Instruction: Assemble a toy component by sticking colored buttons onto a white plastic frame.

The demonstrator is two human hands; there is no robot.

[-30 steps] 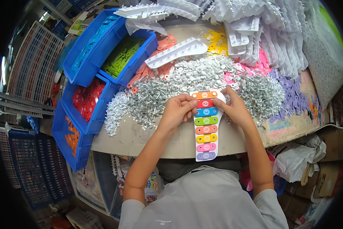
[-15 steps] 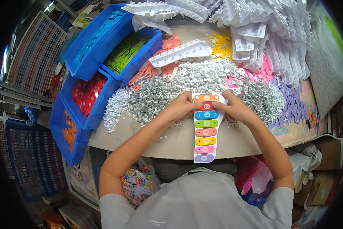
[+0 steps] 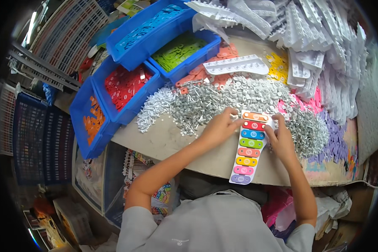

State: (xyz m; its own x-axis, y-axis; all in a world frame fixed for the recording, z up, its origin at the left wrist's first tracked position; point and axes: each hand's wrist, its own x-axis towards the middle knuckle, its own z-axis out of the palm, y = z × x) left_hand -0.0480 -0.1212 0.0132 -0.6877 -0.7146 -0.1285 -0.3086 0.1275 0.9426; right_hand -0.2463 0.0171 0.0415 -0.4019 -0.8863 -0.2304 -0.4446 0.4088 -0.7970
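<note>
A toy xylophone (image 3: 248,152) with a white base and a row of coloured bars lies on the near part of the table, its narrow end overhanging the front edge. My left hand (image 3: 222,127) is at its upper left edge, the thumb by the left end of the red bar (image 3: 253,125) and the forefinger near the orange bar (image 3: 255,116). On the other side, my right hand (image 3: 281,140) grips the base's edge, with the thumb pressed on the red bar's right end. Whether a small pin is under either thumb is hidden.
Heaps of metal pins (image 3: 193,103) and white washers (image 3: 256,94) lie just beyond my hands. Blue bins (image 3: 132,113) of coloured bars stand at the left. White xylophone bases (image 3: 327,63) are piled at the back right, beside purple bars (image 3: 334,140).
The whole view has shifted, so the table appears further right. The xylophone now slants, and my left hand has drawn back toward its left edge. My right thumb stays at the red bar.
</note>
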